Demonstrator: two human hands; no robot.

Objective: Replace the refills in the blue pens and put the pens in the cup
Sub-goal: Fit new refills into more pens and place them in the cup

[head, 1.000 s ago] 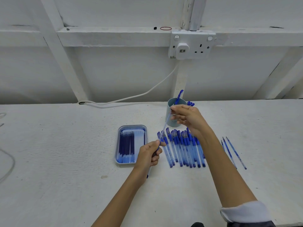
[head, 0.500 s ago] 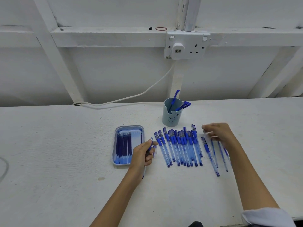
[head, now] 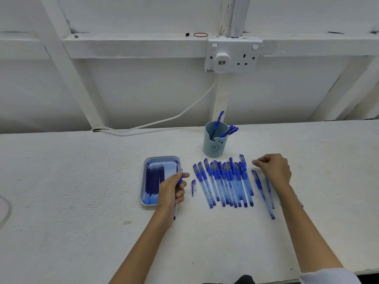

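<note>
Our left hand grips a pen; a cap now lies beside the pen row. Whether our curled right hand pinches anything, we cannot tell.

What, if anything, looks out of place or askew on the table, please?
A loose pen cap lies alone between the tray and the pen row. It may belong to the held pen in the left hand. One stray pen lies apart to the row's right, slanted.
</note>
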